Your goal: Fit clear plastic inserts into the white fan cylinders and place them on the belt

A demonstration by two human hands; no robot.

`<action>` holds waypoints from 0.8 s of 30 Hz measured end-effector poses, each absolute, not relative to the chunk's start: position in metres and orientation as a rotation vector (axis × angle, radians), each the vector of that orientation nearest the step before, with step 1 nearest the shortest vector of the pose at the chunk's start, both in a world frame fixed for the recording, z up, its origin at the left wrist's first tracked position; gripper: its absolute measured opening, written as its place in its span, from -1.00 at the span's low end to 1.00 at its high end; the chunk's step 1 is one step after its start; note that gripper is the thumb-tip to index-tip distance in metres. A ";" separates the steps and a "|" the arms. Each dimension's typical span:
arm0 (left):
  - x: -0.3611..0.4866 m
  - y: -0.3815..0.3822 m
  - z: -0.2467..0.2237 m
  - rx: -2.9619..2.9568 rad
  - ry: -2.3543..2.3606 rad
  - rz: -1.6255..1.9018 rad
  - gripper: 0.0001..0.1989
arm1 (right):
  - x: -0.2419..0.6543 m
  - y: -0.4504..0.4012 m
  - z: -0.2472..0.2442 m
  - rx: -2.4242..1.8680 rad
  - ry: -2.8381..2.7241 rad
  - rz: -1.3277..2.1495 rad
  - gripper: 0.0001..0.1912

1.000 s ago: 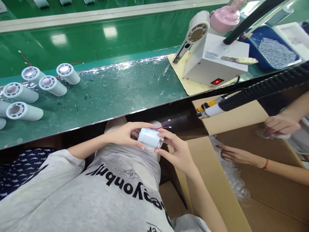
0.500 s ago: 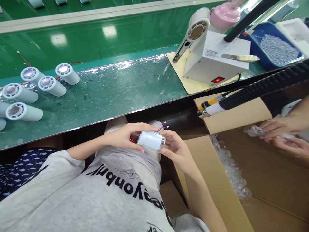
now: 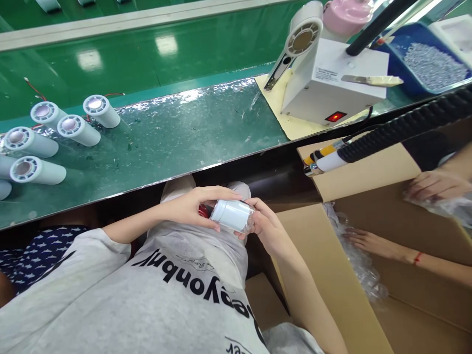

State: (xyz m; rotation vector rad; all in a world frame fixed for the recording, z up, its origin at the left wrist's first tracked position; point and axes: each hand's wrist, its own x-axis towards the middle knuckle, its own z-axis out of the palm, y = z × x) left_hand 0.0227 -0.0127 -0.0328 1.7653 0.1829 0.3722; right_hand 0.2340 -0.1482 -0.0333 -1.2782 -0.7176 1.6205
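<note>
Above my lap I hold a pale-blue cylinder (image 3: 233,215) lying on its side, with a clear, see-through end on the right. My left hand (image 3: 190,209) wraps round its left end, thumb below and fingers over the top. A red piece (image 3: 203,211) shows beside that palm; its kind I cannot make out. My right hand (image 3: 267,223) grips the clear right end, and its fingers partly cover it. Similar pale-blue cylinders (image 3: 39,169) with vented round ends stand on the green bench (image 3: 177,132) at left, some with thin red wires.
A white box-shaped device (image 3: 332,83) with a lit red switch and a small fan (image 3: 300,39) sit at the bench's right. A black hose with a screwdriver-like tool (image 3: 328,160) crosses below. A co-worker's hands (image 3: 376,245) reach into a cardboard box (image 3: 339,285) holding clear plastic.
My right hand has closed round the clear end, hiding the wires that stuck up there. The co-worker's hands have moved apart, one into the box.
</note>
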 end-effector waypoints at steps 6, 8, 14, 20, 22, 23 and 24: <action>0.022 -0.013 -0.035 1.758 0.170 0.396 -0.25 | 0.229 -0.145 -0.030 -1.252 -0.638 1.721 -0.27; 0.022 -0.013 -0.036 1.756 0.168 0.392 -0.25 | 0.227 -0.143 -0.030 -1.251 -0.617 1.738 -0.24; 0.022 -0.013 -0.037 1.760 0.118 0.422 -0.24 | 0.224 -0.142 -0.030 -1.247 -0.553 1.790 -0.21; 0.022 -0.016 -0.038 1.797 0.146 0.442 -0.36 | 0.223 -0.143 -0.033 -1.242 -0.516 1.904 -0.15; 0.023 -0.018 -0.036 1.798 0.181 0.453 -0.40 | 0.223 -0.145 -0.037 -1.259 -0.553 1.924 -0.10; 0.023 -0.019 -0.034 1.785 0.216 0.445 -0.41 | 0.223 -0.147 -0.039 -1.267 -0.605 1.907 -0.07; 0.023 -0.020 -0.032 1.763 0.262 0.427 -0.40 | 0.225 -0.149 -0.042 -1.279 -0.681 1.852 -0.06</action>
